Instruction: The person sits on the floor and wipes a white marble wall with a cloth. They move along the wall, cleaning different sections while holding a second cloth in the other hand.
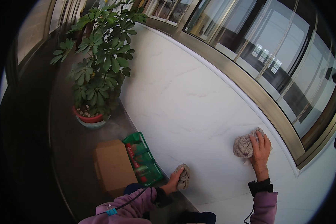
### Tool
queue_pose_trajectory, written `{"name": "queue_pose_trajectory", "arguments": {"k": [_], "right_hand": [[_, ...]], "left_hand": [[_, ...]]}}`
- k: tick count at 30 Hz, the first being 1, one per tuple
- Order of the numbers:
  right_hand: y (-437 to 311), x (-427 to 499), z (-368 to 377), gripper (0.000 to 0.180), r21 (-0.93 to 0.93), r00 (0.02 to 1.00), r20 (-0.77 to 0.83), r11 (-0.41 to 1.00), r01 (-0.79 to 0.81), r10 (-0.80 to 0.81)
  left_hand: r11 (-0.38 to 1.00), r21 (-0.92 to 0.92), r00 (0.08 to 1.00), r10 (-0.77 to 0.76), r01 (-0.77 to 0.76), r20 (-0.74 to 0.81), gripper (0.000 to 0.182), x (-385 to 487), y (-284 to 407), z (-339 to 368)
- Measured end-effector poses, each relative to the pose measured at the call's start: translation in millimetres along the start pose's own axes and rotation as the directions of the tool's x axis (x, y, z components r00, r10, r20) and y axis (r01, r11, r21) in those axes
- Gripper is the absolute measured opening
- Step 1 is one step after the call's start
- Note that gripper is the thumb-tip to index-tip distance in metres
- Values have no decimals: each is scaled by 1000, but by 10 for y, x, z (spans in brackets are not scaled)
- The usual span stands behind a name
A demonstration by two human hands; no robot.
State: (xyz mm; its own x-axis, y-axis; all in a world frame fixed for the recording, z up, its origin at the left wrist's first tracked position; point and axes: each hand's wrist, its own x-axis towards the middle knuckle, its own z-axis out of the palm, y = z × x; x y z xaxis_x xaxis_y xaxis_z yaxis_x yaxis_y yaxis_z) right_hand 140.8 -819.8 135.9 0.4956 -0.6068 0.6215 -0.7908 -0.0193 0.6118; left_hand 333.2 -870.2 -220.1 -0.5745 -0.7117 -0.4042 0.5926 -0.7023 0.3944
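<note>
My right hand (259,152) presses a crumpled, speckled cloth (243,146) against the upper part of a white marble-patterned wall panel (184,106), just below the window ledge. Low down by the foot of the panel, my left hand (173,180) is closed around a bunched grey-brown cloth (183,177). Whether that second cloth touches the panel I cannot tell. Both wrists wear black bands, and a blue clip (111,211) sits on a cable along the left purple sleeve.
A cardboard box (116,165) and a green bag (144,159) stand on the dark floor left of my left hand. Beyond them is a leafy plant (100,70) in a red pot (88,117). A metal-framed window (240,72) runs above the panel. Part of a person shows behind the plant.
</note>
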Motion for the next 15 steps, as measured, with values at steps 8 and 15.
{"name": "queue_pose_trajectory", "arguments": {"k": [8, 15], "right_hand": [[-100, 438, 293, 65, 85, 1000, 7, 996, 23, -24], [443, -323, -198, 58, 30, 1000, -17, 999, 14, -13]], "left_hand": [[998, 13, 998, 68, -69, 7, 55, 52, -13, 109], [982, 2, 978, 186, -187, -93, 51, 67, 68, 83]]}}
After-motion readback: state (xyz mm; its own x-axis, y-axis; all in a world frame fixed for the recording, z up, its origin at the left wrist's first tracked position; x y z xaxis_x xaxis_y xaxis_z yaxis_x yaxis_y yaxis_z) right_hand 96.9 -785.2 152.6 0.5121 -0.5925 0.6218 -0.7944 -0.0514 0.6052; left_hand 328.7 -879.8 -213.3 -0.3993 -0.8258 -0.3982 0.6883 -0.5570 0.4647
